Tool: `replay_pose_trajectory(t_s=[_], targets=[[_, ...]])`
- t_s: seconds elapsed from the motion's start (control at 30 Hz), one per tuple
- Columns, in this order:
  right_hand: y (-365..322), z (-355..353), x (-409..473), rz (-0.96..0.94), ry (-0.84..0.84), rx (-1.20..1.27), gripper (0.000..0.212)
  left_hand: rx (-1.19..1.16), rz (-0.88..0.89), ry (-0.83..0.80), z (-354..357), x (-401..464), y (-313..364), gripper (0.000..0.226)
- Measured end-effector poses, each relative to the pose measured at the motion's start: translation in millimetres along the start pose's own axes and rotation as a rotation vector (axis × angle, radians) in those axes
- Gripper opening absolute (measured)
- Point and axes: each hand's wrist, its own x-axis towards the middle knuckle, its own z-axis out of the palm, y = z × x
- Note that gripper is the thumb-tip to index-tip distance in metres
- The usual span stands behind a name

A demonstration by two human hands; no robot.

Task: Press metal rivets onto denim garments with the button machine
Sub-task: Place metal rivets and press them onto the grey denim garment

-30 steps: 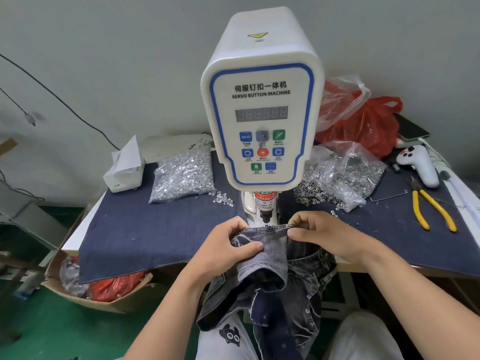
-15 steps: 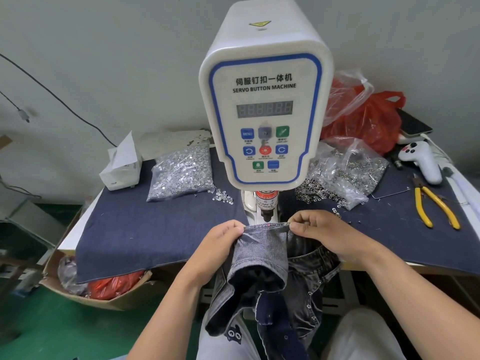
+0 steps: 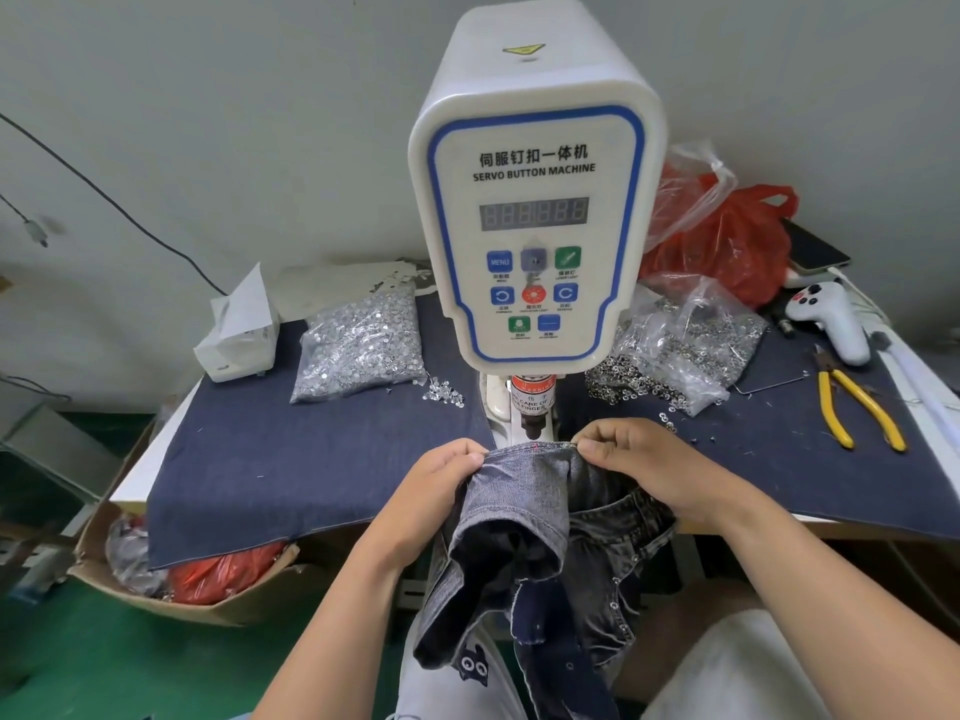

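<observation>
The white servo button machine (image 3: 535,200) stands at the table's middle, its press head (image 3: 531,407) pointing down just behind the cloth. A grey denim garment (image 3: 524,501) hangs off the table's front edge into my lap. My left hand (image 3: 441,485) pinches the garment's top hem at its left end. My right hand (image 3: 639,465) pinches the same hem at its right end. The hem is stretched flat between them, right below the press head. A small red mark shows on the hem near its middle.
A bag of silver rivets (image 3: 363,345) lies left of the machine, another bag of ring parts (image 3: 685,350) right of it. Yellow pliers (image 3: 857,407), a white controller (image 3: 831,319), a red bag (image 3: 727,241) and a tissue box (image 3: 239,330) sit on the blue-covered table (image 3: 311,459).
Both hands have drawn the hem taut and lifted it slightly toward the press head. The fold of denim now lies flatter between my fingers.
</observation>
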Motion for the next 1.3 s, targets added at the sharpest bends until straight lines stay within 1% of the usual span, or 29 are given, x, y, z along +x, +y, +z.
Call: replay_pose_trajectory(t_s=[0.2,0.3,0.43,0.6,0.73,0.87,1.3], targets=[[-0.5,1.0,-1.3,0.008,0.007,-0.002,0.022,-0.031,0.015,-0.015,-0.3,-2.0,1.2,0.021],[-1.9,0.6,-2.0,0.013,0.004,0.004,0.023,-0.013,0.011,-0.022,-1.6,-2.2,-0.1,0.026],[-0.6,-0.2,-1.7,0.020,0.007,0.006,0.019,-0.025,0.013,-0.029,-2.0,-1.8,0.8,0.027],[0.7,0.5,-0.2,0.002,-0.001,0.004,0.024,-0.047,0.012,-0.038,-1.9,-1.2,0.0,0.028],[0.4,0.3,0.6,-0.011,-0.004,0.006,0.024,-0.055,0.007,-0.044,-2.2,-2.3,1.2,0.021],[0.0,0.5,0.1,-0.009,-0.008,0.001,0.026,-0.059,0.005,-0.053,-1.8,-1.7,-0.2,0.020],[-3.8,1.4,-3.5,-0.006,-0.012,-0.002,0.019,-0.062,0.023,-0.060,-1.9,-0.4,-1.8,0.021]])
